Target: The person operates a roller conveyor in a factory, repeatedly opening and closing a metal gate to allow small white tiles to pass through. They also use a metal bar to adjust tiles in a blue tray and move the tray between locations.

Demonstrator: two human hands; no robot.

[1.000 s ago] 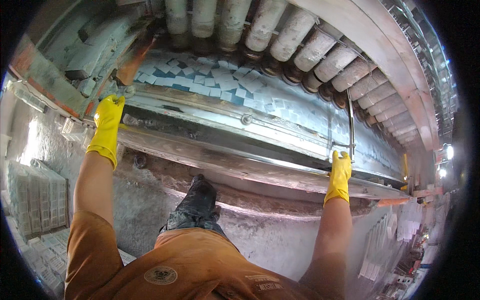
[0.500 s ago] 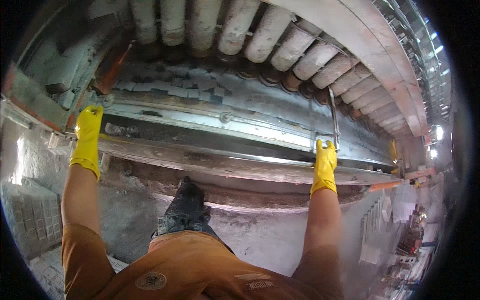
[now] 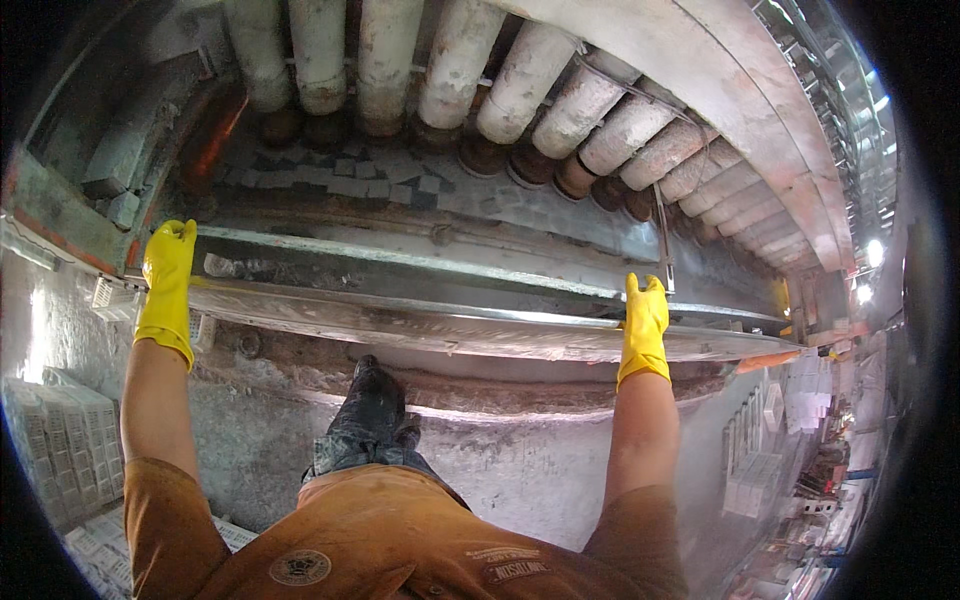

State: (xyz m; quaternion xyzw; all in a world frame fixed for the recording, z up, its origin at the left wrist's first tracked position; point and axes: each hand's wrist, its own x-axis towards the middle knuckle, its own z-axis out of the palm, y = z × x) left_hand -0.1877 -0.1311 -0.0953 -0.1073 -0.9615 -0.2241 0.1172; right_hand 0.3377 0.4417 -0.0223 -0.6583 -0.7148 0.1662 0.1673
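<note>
Both my hands wear yellow rubber gloves and are stretched out in front of me, far apart. My left hand is closed at the left end of a long, narrow metal strip. Toward the right end of the same strip, my right hand has its fingers curled over the edge. The fingertips' exact hold is partly hidden. Below the strip runs a dark gap, then a long metal trough rim nearer to me. A thin upright metal rod stands just beyond my right hand.
A row of thick, dirty white cylinders hangs beyond the strip, over small square tiles. A broad metal beam curves along the upper right. Stacked white crates stand at lower left, and more crates at right.
The strip's broad bright face now shows as a narrow, duller band. My left hand has come slightly lower; my right hand has shifted a little left. The view has moved slightly.
</note>
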